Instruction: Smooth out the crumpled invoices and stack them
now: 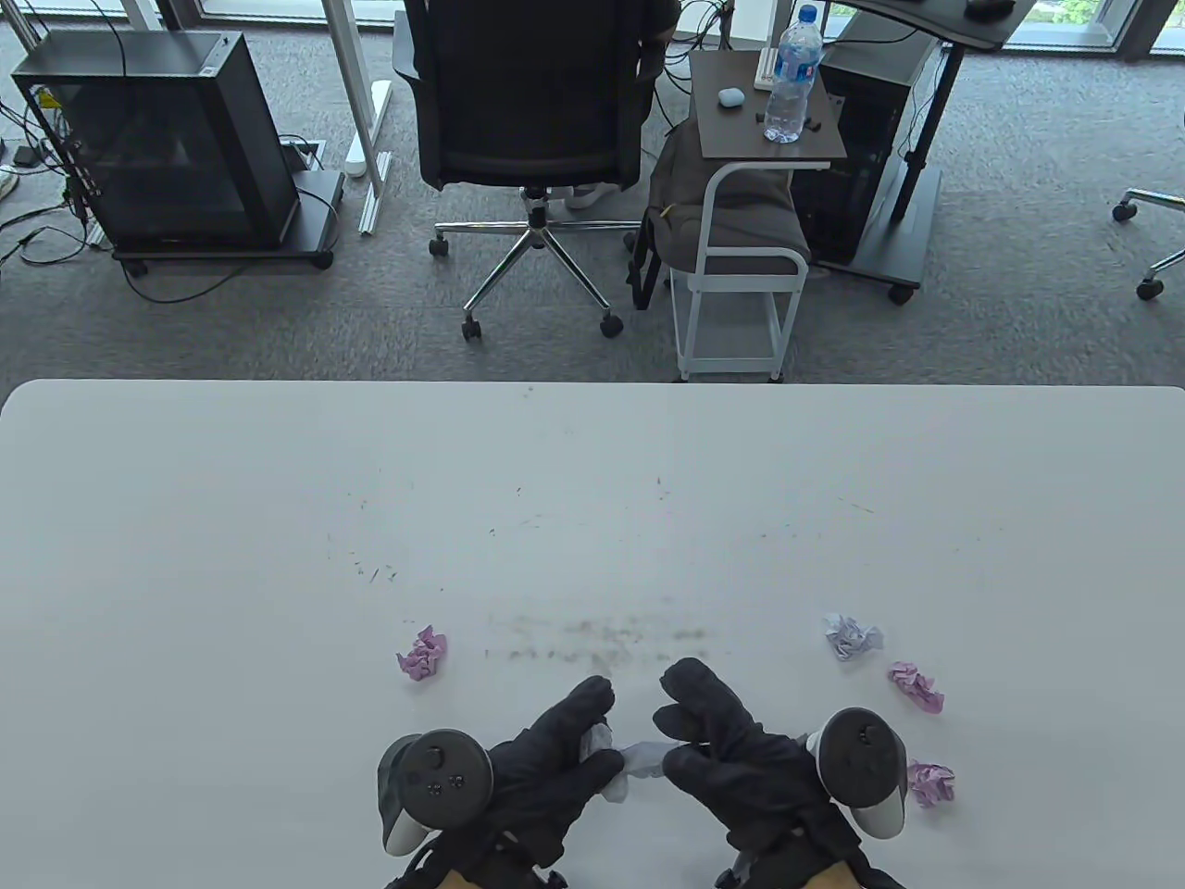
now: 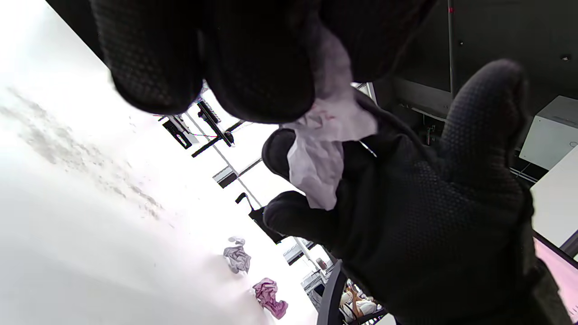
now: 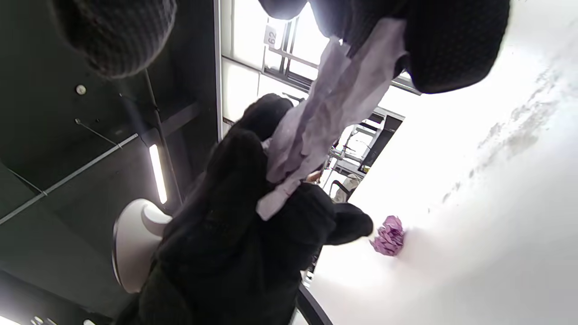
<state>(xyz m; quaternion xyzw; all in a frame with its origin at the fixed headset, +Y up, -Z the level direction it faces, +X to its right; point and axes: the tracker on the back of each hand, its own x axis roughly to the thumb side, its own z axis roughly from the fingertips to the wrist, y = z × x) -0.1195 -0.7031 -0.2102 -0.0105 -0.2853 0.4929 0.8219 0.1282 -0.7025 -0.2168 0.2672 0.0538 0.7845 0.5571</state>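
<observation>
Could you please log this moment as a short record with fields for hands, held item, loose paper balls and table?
hands: left hand and right hand each pinch one end of the same paper
held item: pale invoice, partly pulled open, above the table
loose paper balls: pink ball left; white ball and two pink balls right
table: white table, scuffed

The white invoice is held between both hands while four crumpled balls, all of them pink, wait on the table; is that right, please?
Not quite. Both hands, left and right, do hold the white invoice, and four balls wait on the table, but the table view shows only three pink. The fourth ball is white.
</observation>
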